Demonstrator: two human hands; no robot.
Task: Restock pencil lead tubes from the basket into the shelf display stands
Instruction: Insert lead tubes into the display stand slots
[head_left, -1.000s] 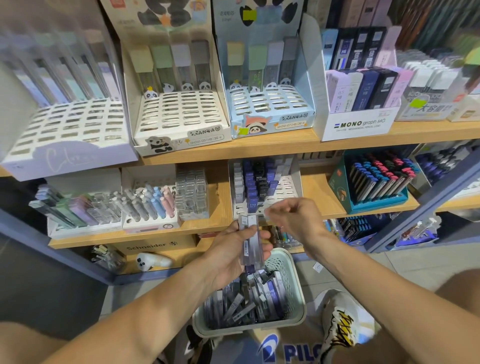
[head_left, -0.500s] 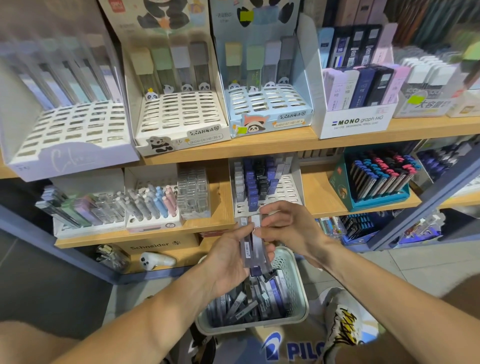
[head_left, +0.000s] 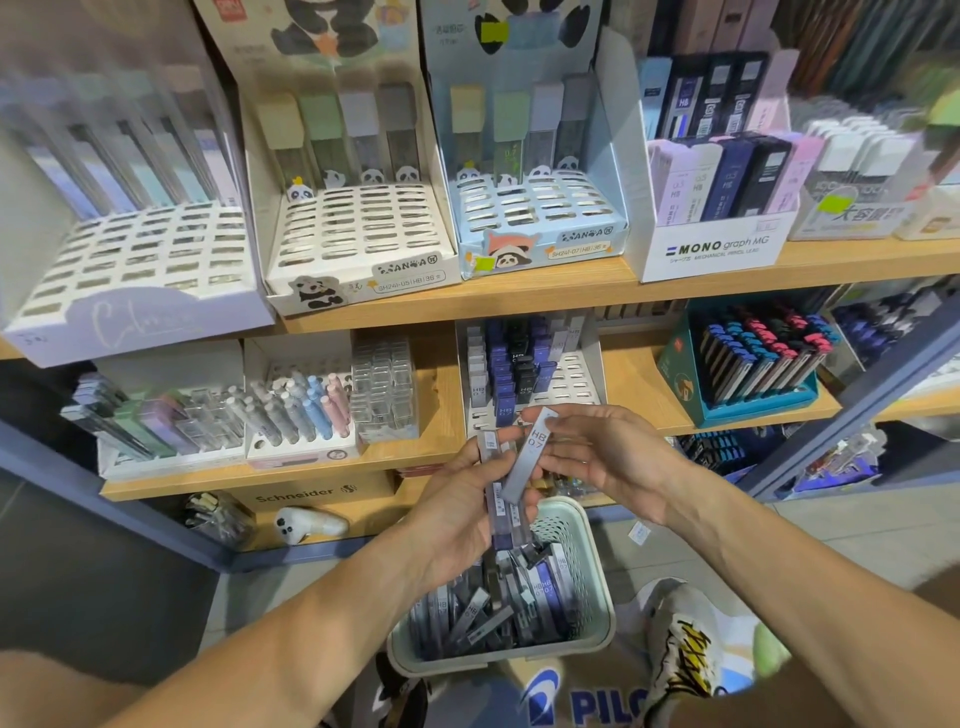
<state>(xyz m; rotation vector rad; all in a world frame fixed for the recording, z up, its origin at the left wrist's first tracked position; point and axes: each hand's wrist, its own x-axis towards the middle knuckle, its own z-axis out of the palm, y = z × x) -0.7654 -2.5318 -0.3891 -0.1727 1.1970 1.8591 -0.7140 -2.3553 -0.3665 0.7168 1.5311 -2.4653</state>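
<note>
My left hand (head_left: 457, 499) grips a small bundle of grey lead tubes (head_left: 497, 499) upright over the pale green basket (head_left: 597, 618). My right hand (head_left: 608, 457) pinches one grey tube marked HB 0.7 (head_left: 530, 457), tilted and drawn up out of that bundle. Several more grey and blue tubes (head_left: 498, 608) lie loose in the basket. Just behind my hands, on the middle shelf, stands the white slotted display stand (head_left: 571, 379), with grey, blue and black tubes in its back rows and bare slots at the front.
Panda-printed stands (head_left: 358, 234) with bare slots and a MONO graph MG box (head_left: 717, 249) line the upper wooden shelf. A teal stand of tubes (head_left: 748, 374) sits right of my hands, pastel tube trays (head_left: 291, 415) to the left. My patterned shoe (head_left: 680, 654) is beside the basket.
My right hand came back from the stand to the bundle, took one HB 0.7 tube and is drawing it up and to the right. The left hand kept its hold.
</note>
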